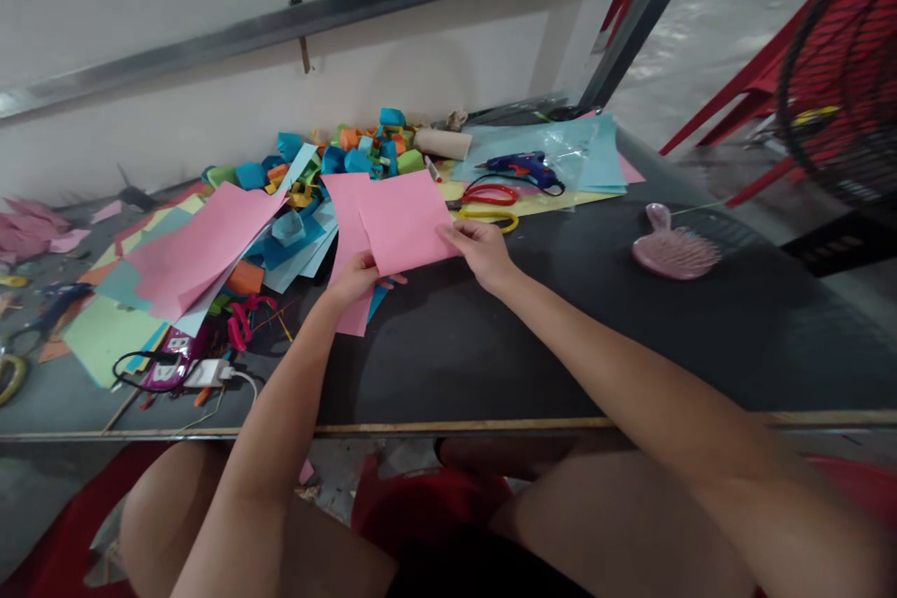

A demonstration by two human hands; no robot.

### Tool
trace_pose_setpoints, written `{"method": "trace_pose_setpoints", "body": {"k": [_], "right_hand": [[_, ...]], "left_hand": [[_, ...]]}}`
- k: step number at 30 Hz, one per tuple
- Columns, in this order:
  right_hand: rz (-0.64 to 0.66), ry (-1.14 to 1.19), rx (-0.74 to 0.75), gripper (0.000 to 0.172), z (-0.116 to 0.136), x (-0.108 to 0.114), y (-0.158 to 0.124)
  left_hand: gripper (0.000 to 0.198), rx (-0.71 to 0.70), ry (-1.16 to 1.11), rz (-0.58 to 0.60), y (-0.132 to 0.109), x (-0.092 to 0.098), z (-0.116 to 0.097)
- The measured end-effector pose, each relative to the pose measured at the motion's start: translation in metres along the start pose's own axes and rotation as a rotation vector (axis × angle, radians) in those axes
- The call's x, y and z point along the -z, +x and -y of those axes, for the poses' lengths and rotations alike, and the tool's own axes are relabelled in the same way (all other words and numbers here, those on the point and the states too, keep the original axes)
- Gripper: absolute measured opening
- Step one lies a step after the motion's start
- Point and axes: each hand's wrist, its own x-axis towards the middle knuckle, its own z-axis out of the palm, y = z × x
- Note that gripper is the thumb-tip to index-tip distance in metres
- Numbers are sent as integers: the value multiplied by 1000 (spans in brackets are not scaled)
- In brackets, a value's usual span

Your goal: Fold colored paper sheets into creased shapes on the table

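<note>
A roughly square pink sheet of paper (410, 220) is held up over the dark table. My left hand (356, 280) grips it at its lower left corner, fingers partly hidden behind the paper. At its right edge, my right hand (480, 250) pinches it between thumb and fingers. Under and left of it is a longer pink paper strip (347, 252); whether my left hand also holds this strip I cannot tell. Just beyond my right hand lie scissors with red handles (491, 195) and another pair with yellow handles (499, 220).
Coloured paper sheets (203, 252) and rolled paper pieces (364, 149) crowd the left and back. A blue glue gun (522, 170) and a cardboard tube (443, 143) lie behind. A pink hairbrush (674, 252) is on the right, a power strip (175, 360) front left, a fan (841, 75) far right.
</note>
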Motion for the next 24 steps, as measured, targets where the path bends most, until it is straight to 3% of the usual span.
{"method": "trace_pose_setpoints", "body": {"k": [3,8,14,18,24], "right_hand": [[24,30,27,43,1,0,-1],[-25,-40,53,62,9,3,-6],[-54,-203,192,41,13,5,-10],[-57,-192,247,32,6,4,-9],[-56,-198,299,31,8,3,-9]], "left_hand": [[28,9,-34,-4,-3,0,-3],[63,15,-125,-30,-3,0,-2],[45,-158,38,-156,1,-2,8],[46,-133,186,-268,1,-1,8],[50,-175,202,-238,0,-2,3]]}}
